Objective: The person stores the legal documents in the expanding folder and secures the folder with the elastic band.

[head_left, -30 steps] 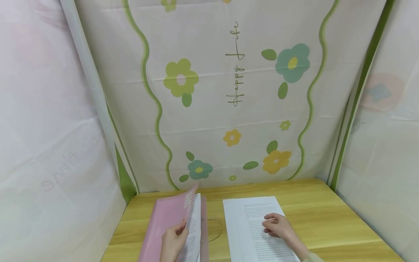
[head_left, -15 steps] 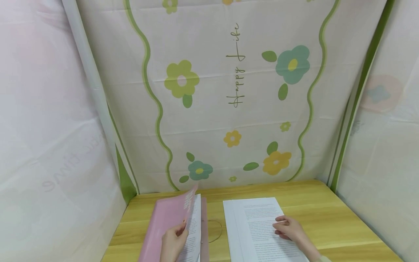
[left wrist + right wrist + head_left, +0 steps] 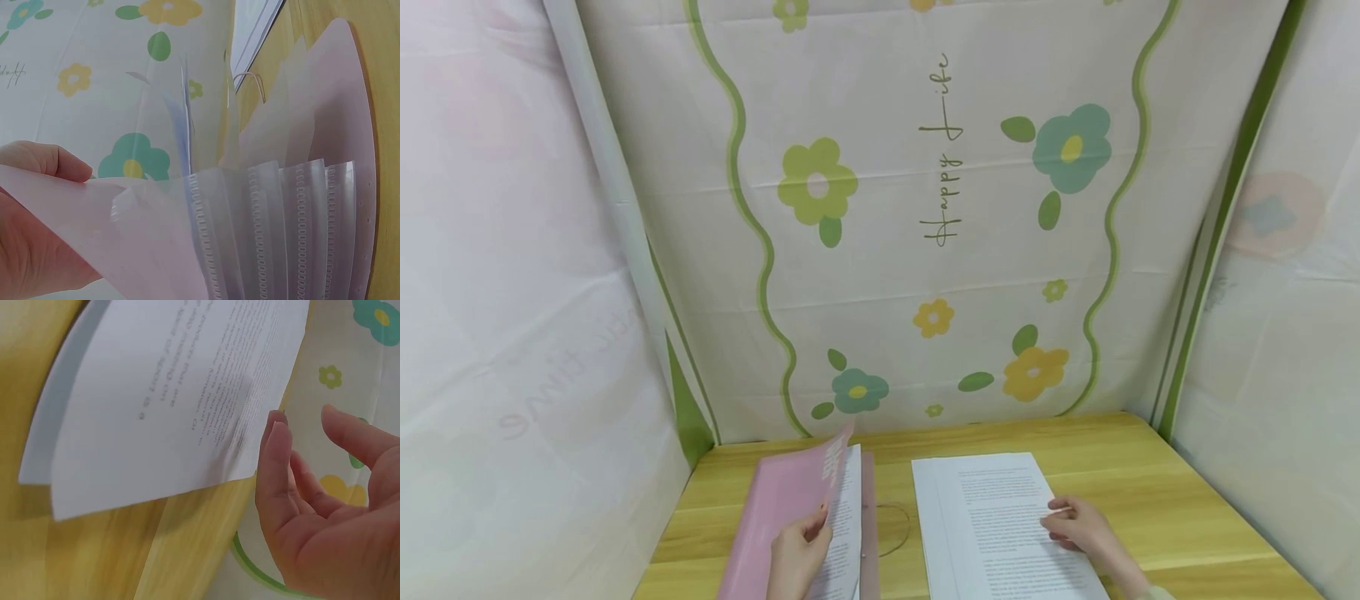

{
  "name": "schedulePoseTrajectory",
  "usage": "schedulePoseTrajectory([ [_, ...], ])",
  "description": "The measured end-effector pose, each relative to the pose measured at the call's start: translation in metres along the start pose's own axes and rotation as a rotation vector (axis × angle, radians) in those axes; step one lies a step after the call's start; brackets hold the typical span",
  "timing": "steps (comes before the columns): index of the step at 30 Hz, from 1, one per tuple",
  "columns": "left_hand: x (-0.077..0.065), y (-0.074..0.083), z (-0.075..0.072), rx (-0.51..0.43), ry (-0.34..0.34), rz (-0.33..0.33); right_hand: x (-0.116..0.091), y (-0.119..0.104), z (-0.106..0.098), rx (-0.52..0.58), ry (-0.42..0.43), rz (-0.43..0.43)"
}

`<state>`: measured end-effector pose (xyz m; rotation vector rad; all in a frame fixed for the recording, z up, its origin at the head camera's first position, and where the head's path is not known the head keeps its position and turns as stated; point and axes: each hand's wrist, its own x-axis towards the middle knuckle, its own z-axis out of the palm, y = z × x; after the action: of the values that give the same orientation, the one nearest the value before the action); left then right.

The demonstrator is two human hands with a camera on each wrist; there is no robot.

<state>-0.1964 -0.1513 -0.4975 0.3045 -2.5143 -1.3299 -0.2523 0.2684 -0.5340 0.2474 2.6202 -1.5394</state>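
Observation:
My left hand [image 3: 799, 557] pinches the raised cover of a pink folder [image 3: 782, 500] at the table's left. In the left wrist view the folder fans apart, with ridged clear sleeves [image 3: 269, 231] between its covers. Printed sheets show inside it in the head view. To the right lie white printed sheets [image 3: 951, 525], seen in the right wrist view as at least two layers with their near edges spread. My right hand [image 3: 1082, 529] hovers at their right edge, fingers loosely bent and thumb apart, holding nothing.
The wooden table [image 3: 1180, 508] carries everything. A thin elastic loop [image 3: 906, 521] sticks out from the folder's right edge toward the sheets. A flowered cloth wall [image 3: 880, 250] stands behind, and pale cloth panels close in both sides.
My right hand has moved rightward across the printed sheets, from over the text to their right edge. My left hand and the folder have stayed in place.

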Motion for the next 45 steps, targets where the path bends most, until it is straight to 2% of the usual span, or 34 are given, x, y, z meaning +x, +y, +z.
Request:
schedulePoseTrajectory([
  [7, 0.0, 0.0, 0.0, 0.008, 0.004, 0.0, 0.002, 0.006, -0.003, -0.103, 0.036, -0.024],
  [13, 0.0, 0.001, 0.0, 0.001, 0.004, -0.001, 0.004, 0.012, -0.006, -0.277, 0.097, -0.121],
  [19, 0.0, 0.0, 0.0, -0.003, 0.0, 0.002, 0.007, 0.014, -0.01, -0.394, 0.107, -0.133],
  [28, 0.0, 0.0, 0.0, -0.009, -0.004, -0.003, 0.007, 0.019, -0.009, -0.467, 0.119, -0.175],
  [38, -0.002, -0.003, 0.002, 0.016, 0.026, 0.01, 0.002, 0.017, -0.007, -0.547, 0.08, -0.134],
  [45, -0.002, -0.002, 0.003, 0.014, 0.042, 0.023, 0.006, 0.017, -0.007, -0.555, 0.051, -0.105],
])
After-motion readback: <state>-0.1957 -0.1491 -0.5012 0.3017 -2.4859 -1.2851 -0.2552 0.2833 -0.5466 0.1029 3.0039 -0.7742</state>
